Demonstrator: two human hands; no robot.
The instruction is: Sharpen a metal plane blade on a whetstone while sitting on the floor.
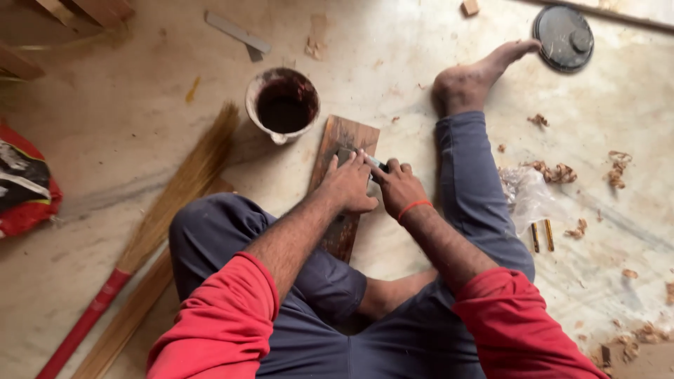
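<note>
Both hands, the left hand (349, 186) and right hand (398, 187), are hemmed in over a dark wooden board (344, 184) on the stone floor (105, 133). Directly ahead, a pot of dark liquid (283, 104) stands at the board's far left corner, blocking a straight forward reach on that side. To the right, an outstretched leg (469, 175) walls off the floor beyond, where a crumpled plastic bag (528, 198) and wood shavings (558, 172) lie. To the left, a broom (175, 196) slants across; open floor lies between it and the pot. Bare floor ahead of the board runs to a metal strip (237, 32).
</note>
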